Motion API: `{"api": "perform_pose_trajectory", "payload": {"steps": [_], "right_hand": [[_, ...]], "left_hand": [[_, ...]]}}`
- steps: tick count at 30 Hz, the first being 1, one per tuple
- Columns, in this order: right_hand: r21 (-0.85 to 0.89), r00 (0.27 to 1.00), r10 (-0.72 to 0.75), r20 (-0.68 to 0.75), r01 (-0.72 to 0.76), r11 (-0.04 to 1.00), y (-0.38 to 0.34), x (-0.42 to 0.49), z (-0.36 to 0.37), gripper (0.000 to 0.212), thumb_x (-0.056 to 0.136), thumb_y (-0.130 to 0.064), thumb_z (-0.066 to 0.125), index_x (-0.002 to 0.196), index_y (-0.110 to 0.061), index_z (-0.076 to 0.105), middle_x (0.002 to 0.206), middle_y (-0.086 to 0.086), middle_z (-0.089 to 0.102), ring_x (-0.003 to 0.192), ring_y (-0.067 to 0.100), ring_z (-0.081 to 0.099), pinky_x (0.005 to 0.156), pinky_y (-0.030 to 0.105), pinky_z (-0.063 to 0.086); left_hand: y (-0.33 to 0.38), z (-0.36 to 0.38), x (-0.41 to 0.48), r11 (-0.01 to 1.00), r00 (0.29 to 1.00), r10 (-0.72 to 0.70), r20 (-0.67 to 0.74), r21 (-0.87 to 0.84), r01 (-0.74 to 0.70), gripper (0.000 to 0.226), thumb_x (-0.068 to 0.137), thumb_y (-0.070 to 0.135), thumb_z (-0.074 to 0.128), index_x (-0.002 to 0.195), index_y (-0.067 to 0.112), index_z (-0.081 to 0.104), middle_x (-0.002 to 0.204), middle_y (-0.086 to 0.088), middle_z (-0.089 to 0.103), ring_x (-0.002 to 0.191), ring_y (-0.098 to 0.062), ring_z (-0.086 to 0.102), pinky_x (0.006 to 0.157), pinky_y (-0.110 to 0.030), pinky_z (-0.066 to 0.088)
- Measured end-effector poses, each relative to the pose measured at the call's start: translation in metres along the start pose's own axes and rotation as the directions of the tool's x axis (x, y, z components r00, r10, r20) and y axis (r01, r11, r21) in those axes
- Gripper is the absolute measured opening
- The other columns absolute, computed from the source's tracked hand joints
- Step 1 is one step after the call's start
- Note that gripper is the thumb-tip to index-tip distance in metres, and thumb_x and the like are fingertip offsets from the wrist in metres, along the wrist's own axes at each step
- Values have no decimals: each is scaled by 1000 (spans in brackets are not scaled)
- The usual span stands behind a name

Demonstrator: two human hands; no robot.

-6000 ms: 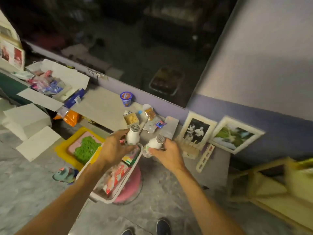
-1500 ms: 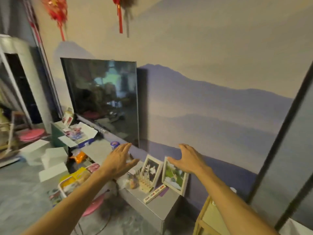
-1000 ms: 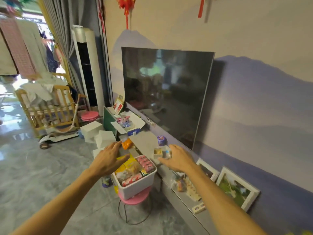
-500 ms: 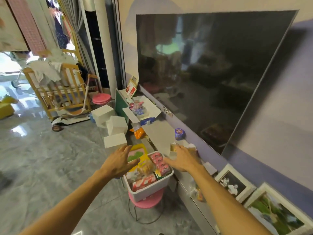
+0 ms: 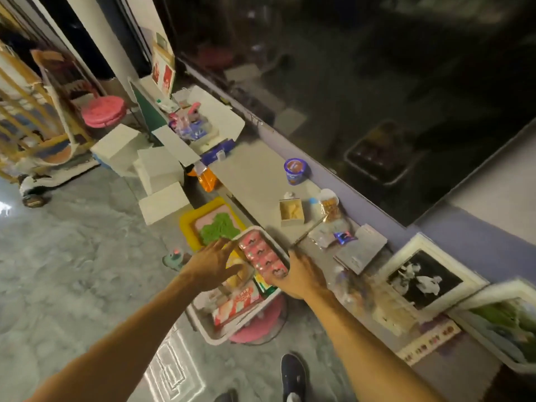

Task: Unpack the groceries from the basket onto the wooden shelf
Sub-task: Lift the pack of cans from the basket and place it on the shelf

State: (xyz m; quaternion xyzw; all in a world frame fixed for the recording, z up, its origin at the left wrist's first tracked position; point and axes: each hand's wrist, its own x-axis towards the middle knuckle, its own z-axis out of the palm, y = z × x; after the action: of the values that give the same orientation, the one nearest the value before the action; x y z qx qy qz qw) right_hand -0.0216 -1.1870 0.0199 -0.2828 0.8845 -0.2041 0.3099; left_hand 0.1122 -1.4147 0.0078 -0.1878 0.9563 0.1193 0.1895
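The white plastic basket sits on a pink stool right below me. Inside lie a long pink multipack, a red-and-white packet, a yellowish bag and a green packet. My left hand hovers over the basket's left side, fingers spread and holding nothing. My right hand is at the basket's right rim, its fingers reaching to the near end of the pink multipack. The wooden shelf is out of view.
A grey TV console beside the basket carries a purple cup, a small open box, wrappers and framed photos. On the floor lie a yellow tray and white foam boxes. My shoe stands near the stool.
My view has swung from the wall back down to the basket. Both hands, which held white bottles six seconds ago, are now free and have dropped onto the basket.
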Motion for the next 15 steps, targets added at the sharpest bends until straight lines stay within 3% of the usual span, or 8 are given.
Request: {"api": "perform_pose_trajectory", "payload": {"steps": [3,8,12,15], "right_hand": [[68,993,115,27,-117,991,28,30,42,86,79,-71,78,141,-20,52,133,8,66,118,29,66,81,33,47],[46,979,197,-51,-194,980,63,82,123,106,64,-88,71,142,-20,46,136,5,60,125,28,60,100,40,53],[-27,975,169,-145,-175,984,74,121,183,132,63,-91,72,161,-16,27,162,8,44,149,31,42,118,49,42],[-69,966,178,-185,-194,979,76,143,213,138,64,-88,76,165,-10,22,166,13,38,152,32,38,121,50,39]], "left_hand": [[-21,28,58,994,995,77,58,67,-81,84,95,75,46,163,31,23,164,-2,38,143,-31,47,111,-46,46],[-49,69,139,945,965,246,88,199,-259,90,91,61,69,164,25,30,164,-9,40,148,-33,43,113,-46,42],[-84,118,208,877,934,318,165,323,-356,109,74,48,90,164,27,31,166,-7,38,146,-35,46,109,-49,47],[-93,146,240,840,915,321,245,371,-395,122,62,47,97,163,27,32,167,-4,36,146,-35,46,109,-47,48]]}}
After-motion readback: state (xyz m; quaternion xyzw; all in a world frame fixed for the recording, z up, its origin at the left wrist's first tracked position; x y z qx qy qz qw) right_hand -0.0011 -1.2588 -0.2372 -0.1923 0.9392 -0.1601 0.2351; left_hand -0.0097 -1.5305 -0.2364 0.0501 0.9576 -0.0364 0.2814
